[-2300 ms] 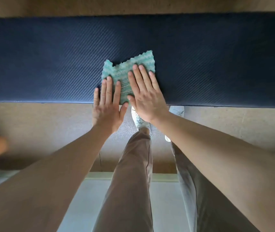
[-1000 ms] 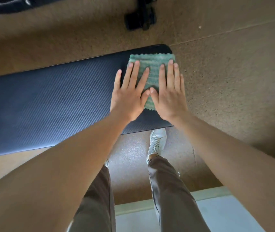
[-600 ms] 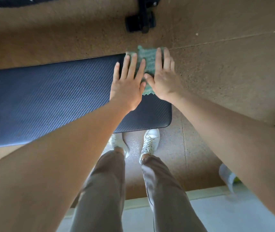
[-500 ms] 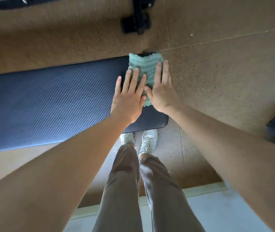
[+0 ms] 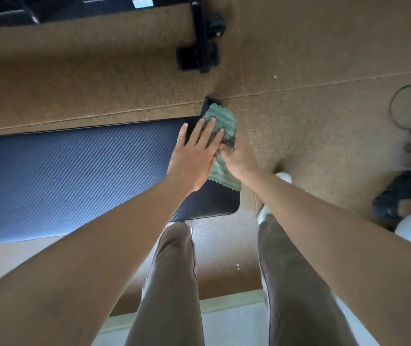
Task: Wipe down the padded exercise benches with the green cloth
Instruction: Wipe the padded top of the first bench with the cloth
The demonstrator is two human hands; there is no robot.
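The dark blue padded bench runs from the left edge to its rounded right end near the middle of the view. The green cloth drapes over that right end, partly bunched, its zigzag hem hanging toward me. My left hand lies flat with fingers spread, fingertips on the cloth's left side. My right hand is curled around the cloth at the bench's end edge, its fingers hidden behind the fabric.
A black equipment foot stands on the brown cork floor beyond the bench. A cable loop and a dark bundle lie at the right. My legs and a white shoe are below the bench end.
The cloth has gone from lying flat under both palms to bunched over the bench's right end. My right hand has closed around it at the edge; my left hand stays flat.
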